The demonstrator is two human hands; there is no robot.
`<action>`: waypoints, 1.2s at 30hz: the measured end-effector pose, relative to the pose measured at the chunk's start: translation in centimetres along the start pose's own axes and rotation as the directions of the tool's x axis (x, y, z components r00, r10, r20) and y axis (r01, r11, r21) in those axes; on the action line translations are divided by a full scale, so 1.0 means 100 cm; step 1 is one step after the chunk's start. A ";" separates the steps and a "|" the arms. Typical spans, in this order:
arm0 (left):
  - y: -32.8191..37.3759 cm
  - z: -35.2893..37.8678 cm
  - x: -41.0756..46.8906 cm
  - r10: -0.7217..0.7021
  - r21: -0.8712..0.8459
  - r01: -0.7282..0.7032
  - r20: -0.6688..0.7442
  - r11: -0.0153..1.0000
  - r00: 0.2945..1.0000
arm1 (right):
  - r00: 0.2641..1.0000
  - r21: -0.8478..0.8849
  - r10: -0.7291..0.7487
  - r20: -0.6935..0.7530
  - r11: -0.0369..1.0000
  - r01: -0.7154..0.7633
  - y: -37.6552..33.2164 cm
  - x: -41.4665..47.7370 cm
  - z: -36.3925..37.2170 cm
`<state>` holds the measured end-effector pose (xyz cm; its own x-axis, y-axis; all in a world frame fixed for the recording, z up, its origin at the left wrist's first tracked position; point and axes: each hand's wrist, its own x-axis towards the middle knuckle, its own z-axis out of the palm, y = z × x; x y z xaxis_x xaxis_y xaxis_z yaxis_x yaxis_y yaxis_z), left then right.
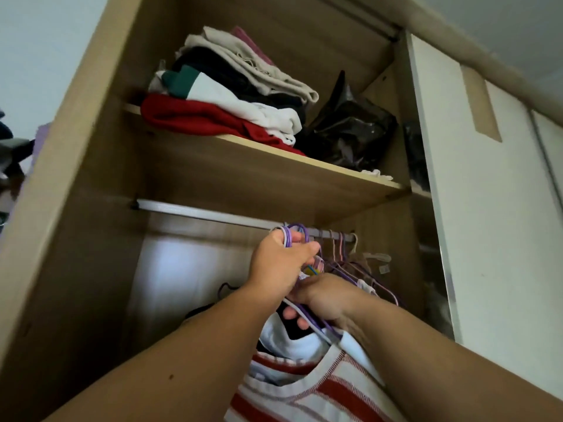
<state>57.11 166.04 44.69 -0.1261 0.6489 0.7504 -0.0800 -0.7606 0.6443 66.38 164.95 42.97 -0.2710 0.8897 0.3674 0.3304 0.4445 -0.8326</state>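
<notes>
I look up into an open wooden wardrobe. My left hand [280, 263] grips the hooks of several purple hangers [294, 234] just below the metal rail [213, 213]. My right hand [324, 298] holds the shoulder wires of those hangers lower down, fingers curled round them. A red-and-white striped shirt [304, 391] and white garments [292, 342] hang from the held hangers in front of me. More hangers with clothes [344, 257] hang on the rail's right end.
The shelf [274, 166] above the rail carries a pile of folded clothes [231, 95], red at the bottom, and a black plastic bag [350, 129]. A white sliding door [487, 208] stands at the right. The rail's left half is bare.
</notes>
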 end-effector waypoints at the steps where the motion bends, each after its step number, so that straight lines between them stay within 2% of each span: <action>1: -0.010 -0.001 0.015 0.016 0.021 -0.015 -0.013 1.000 1.000 | 1.000 -0.022 -0.006 -0.004 1.000 0.006 0.003 0.018 0.000; 4: -0.032 -0.008 0.056 0.050 0.027 -0.050 -0.021 0.998 0.999 | 1.000 -0.036 -0.021 -0.014 0.999 0.020 0.007 0.065 0.000; 7: -0.044 -0.017 0.100 0.094 0.006 -0.094 0.012 0.996 0.995 | 0.998 0.032 -0.055 -0.005 0.998 0.056 0.003 0.105 -0.003; 10: -0.045 -0.019 0.146 0.105 0.011 -0.105 0.024 0.994 0.994 | 0.992 0.100 -0.075 0.103 0.993 0.065 -0.008 0.134 -0.015; 12: -0.045 -0.018 0.174 0.093 0.053 -0.097 0.073 0.994 0.993 | 0.988 0.012 -0.097 0.117 0.995 0.096 -0.014 0.153 -0.024; 14: -0.043 -0.020 0.196 0.060 0.148 -0.081 0.143 0.986 0.988 | 0.988 -0.181 -0.155 -0.015 0.972 0.150 -0.019 0.172 -0.030; 15: -0.041 -0.022 0.206 0.052 0.249 -0.092 0.164 0.964 0.985 | 0.981 -0.246 -0.184 -0.065 0.955 0.163 -0.021 0.179 -0.032; 16: -0.040 -0.025 0.218 0.064 0.398 -0.131 0.176 0.908 0.982 | 0.977 -0.262 -0.191 -0.092 0.952 0.161 -0.023 0.188 -0.033; 18: -0.035 -0.034 0.240 0.109 0.684 -0.210 0.188 0.698 0.976 | 0.977 -0.224 -0.181 -0.115 0.963 0.152 -0.026 0.206 -0.034; 20: -0.032 -0.042 0.254 0.107 0.824 -0.220 0.193 0.523 0.975 | 0.973 -0.202 -0.184 -0.143 0.967 0.153 -0.027 0.221 -0.036; 22: -0.036 -0.047 0.264 0.078 0.862 -0.215 0.202 0.458 0.976 | 0.970 -0.218 -0.191 -0.152 0.963 0.156 -0.026 0.235 -0.036; 24: -0.046 -0.052 0.270 0.070 0.873 -0.208 0.197 0.441 0.978 | 0.969 -0.246 -0.184 -0.165 0.959 0.140 -0.023 0.244 -0.033; 31: -0.074 -0.070 0.279 0.151 0.923 -0.174 0.129 0.343 0.980 | 0.982 -0.309 -0.157 -0.109 0.944 0.116 -0.012 0.260 -0.022; 35: -0.089 -0.076 0.273 0.284 0.984 -0.156 0.125 0.090 0.951 | 0.992 -0.415 -0.112 -0.066 0.907 0.075 0.001 0.261 -0.012; 36: -0.093 -0.079 0.272 0.313 0.985 -0.159 0.132 0.061 0.941 | 0.992 -0.397 -0.109 -0.065 0.915 0.075 0.006 0.262 -0.010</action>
<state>46.64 190.57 57.90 -0.0130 0.3752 0.9268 0.9895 -0.1284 0.0659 60.42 188.66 52.53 -0.2458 0.8407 0.4826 0.6410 0.5144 -0.5697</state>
